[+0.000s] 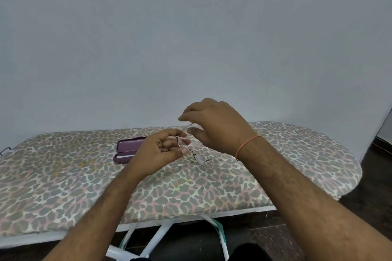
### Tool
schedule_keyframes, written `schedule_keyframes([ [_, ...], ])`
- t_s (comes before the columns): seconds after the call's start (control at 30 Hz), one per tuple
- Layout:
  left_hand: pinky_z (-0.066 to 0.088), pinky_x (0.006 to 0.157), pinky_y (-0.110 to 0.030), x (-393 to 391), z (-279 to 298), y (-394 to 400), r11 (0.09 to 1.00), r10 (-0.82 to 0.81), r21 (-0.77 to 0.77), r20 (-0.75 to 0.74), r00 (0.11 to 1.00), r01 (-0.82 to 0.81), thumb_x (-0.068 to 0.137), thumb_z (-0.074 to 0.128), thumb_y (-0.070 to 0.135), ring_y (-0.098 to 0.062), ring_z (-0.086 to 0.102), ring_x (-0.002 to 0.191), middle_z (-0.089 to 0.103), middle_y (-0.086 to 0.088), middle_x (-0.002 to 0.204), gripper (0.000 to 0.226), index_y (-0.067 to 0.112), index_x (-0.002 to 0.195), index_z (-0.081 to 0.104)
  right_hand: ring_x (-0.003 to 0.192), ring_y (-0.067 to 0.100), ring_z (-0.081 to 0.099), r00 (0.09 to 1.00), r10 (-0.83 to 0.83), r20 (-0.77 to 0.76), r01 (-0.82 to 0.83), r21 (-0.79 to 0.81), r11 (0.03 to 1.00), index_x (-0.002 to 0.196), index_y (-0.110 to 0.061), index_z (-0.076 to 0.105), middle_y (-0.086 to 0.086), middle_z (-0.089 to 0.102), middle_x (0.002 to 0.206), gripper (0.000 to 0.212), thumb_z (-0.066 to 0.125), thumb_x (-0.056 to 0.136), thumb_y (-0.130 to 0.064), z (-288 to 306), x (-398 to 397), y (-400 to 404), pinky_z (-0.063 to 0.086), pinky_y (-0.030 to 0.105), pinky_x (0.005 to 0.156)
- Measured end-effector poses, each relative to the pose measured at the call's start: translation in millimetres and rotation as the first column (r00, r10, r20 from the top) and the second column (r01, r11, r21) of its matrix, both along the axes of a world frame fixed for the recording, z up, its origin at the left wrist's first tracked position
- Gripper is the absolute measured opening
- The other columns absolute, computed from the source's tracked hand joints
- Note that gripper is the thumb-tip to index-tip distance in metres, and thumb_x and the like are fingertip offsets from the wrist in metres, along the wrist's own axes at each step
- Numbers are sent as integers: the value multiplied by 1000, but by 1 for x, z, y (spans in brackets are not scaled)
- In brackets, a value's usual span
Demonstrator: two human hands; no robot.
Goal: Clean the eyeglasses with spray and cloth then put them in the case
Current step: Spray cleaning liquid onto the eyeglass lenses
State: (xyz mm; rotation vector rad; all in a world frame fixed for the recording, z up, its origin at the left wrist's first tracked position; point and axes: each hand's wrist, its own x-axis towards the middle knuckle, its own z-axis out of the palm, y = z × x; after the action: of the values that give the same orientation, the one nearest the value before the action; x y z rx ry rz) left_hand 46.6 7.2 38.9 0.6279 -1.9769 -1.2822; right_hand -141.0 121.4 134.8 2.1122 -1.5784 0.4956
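Thin rimless eyeglasses (pixel 198 157) are held above the board. My left hand (pixel 162 150) pinches one lens between thumb and fingers. My right hand (pixel 214 125) hovers just above and right, its fingertips closed on a thin temple arm of the glasses. A purple eyeglass case (pixel 125 148) lies open on the board, just left of my left hand and partly hidden by it. No spray bottle or cloth is visible.
A leopard-print padded ironing board (pixel 63 176) spans the view, with white legs (pixel 161 235) below. A pale wall stands right behind it. Dark floor lies at the right beyond the board's rounded end (pixel 352 167).
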Motion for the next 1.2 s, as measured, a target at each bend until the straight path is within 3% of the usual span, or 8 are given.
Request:
schedule_keyframes([
  [0.2, 60, 106, -54, -7, -10, -2, 987, 37, 162, -146, 989, -13, 87, 81, 9, -34, 79, 116, 83, -13, 120, 47, 13, 130, 62, 120, 15, 63, 801, 80, 593, 202, -394, 897, 129, -21, 72, -6, 70, 127, 24, 61, 109, -29, -35, -48, 23, 50, 33, 101],
  [0.37, 58, 107, -56, -12, -21, -2, 975, 68, 223, -212, 975, -19, 84, 81, 15, -33, 78, 119, 82, -13, 123, 52, 15, 131, 57, 117, -6, 60, 299, -53, 953, 366, -64, 928, 135, -28, 65, -10, 65, 135, 29, 60, 108, -18, -90, -93, 27, 58, 35, 102],
  [0.5, 64, 98, -45, -14, -30, -7, 966, 113, 252, -232, 966, -52, 89, 79, 7, -32, 77, 120, 82, -12, 121, 45, 20, 126, 56, 125, 12, 61, 239, -284, 929, 174, 246, 953, 142, -36, 61, -13, 62, 138, 43, 73, 102, -32, -118, -97, 25, 63, 41, 93],
  [0.7, 65, 81, -30, -17, -35, -10, 962, 147, 257, -197, 969, -94, 90, 79, 6, -27, 80, 112, 83, -8, 120, 41, 23, 120, 56, 111, 14, 70, 152, -247, 957, 192, 217, 957, 131, -41, 69, -11, 74, 117, 38, 79, 95, -46, -136, -91, 13, 62, 53, 97],
  [0.83, 65, 82, -32, -19, -40, -14, 969, 138, 224, -140, 980, -104, 93, 76, -4, -24, 82, 105, 84, -8, 118, 42, 20, 121, 54, 101, 35, 78, -200, -79, 977, 10, 83, 996, 120, -27, 74, 9, 80, 115, 28, 74, 98, -44, -133, -88, 21, 67, 52, 79],
  [0.93, 65, 80, -31, -19, -40, -15, 972, 140, 208, -131, 981, -111, 93, 76, -5, -21, 82, 100, 84, -7, 118, 43, 16, 122, 53, 73, 26, 66, -512, -45, 858, -220, -81, 972, 129, -13, 69, 9, 70, 96, 48, 62, 101, -50, -130, -80, 25, 61, 40, 60],
  [1.07, 65, 71, -27, -19, -41, -16, 972, 151, 200, -145, 978, -121, 92, 77, -6, -20, 82, 94, 84, -7, 118, 43, 17, 120, 53, 53, 14, 52, -661, -132, 739, -395, -193, 898, 124, -20, 71, 1, 58, 85, 50, 52, 103, -61, -133, -72, 25, 37, 22, 40],
  [1.2, 63, 67, -25, -19, -40, -16, 974, 155, 188, -153, 976, -125, 92, 77, -4, -15, 82, 87, 84, -5, 117, 43, 19, 119, 53, 49, 15, 52, -712, -207, 671, -503, -282, 817, 116, -19, 69, 1, 56, 83, 52, 44, 106, -63, -135, -67, 27, 40, 22, 39],
])
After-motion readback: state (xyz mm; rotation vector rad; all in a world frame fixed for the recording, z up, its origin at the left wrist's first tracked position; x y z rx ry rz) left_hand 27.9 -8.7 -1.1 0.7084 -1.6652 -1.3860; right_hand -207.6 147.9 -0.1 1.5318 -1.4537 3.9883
